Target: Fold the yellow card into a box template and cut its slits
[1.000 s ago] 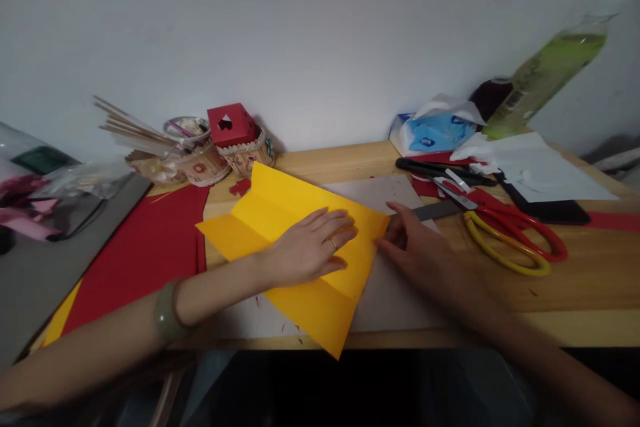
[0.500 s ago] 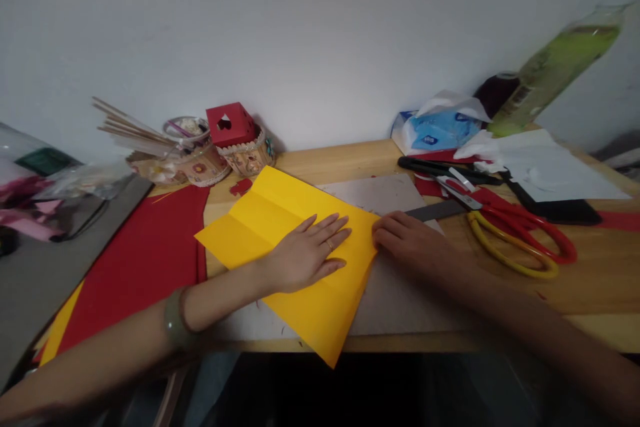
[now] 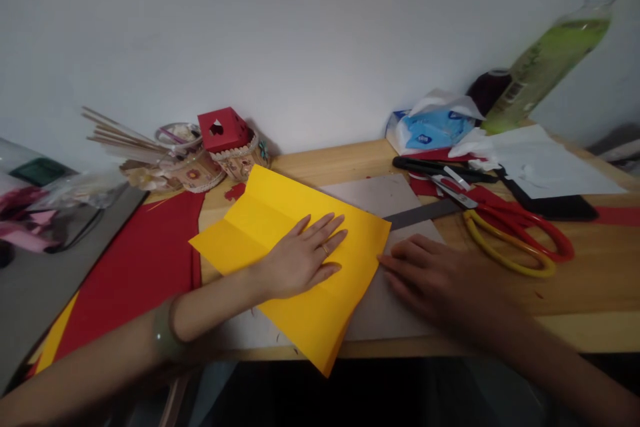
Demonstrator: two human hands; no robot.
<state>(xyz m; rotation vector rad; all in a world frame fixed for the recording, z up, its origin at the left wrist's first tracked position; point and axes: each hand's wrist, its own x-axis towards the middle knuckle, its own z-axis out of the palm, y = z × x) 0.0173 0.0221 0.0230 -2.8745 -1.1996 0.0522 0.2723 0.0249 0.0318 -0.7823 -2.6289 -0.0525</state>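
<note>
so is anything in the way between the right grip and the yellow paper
Nothing visible: the right grip is at the right edge of the yellow paper. The scissors lie farther right.

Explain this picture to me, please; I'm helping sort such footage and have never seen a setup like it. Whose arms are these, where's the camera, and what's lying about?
There is no machine here: these are a person's own bare hands, seen by a camera worn on their head, looking forward and down. The left hand lies flat on creased yellow paper. The right hand has its fingertips at the paper's right edge; whether they pinch it, I can't tell. Under the paper is a pale mat on a wooden table. Red paper lies to the left; scissors, a tissue pack and a bottle are to the right.
</note>
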